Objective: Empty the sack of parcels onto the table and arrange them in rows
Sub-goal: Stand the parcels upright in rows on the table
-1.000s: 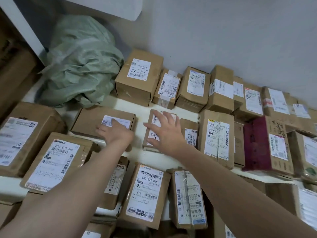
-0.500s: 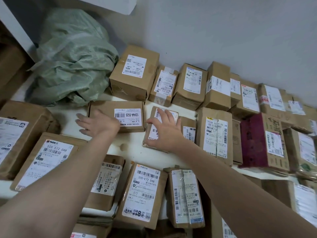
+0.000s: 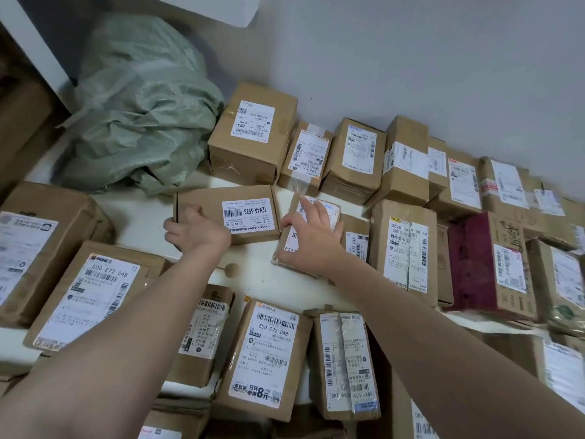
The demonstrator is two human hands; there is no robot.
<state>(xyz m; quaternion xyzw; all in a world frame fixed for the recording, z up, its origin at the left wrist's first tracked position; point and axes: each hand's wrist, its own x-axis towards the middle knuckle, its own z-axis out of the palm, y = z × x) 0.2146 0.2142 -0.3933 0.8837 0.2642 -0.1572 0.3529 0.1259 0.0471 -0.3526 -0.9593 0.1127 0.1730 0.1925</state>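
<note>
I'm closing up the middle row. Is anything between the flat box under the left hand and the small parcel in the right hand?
Nothing visible. The flat box, gripped by the left hand, lies right beside the small parcel in the right hand. A round brown spot lies outside that gap.

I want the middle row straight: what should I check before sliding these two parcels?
1. Left hand grip on flat box: ok, fingers curl round its left end.
2. Right hand on small parcel: ok, fingers span its top.
3. Parcels square to each other: not ok, small parcel sits skewed.
4. Labels face up: ok on both.
5. Sack empty: cannot tell, it lies crumpled.
6. Bare table left of flat box: ok.
</note>
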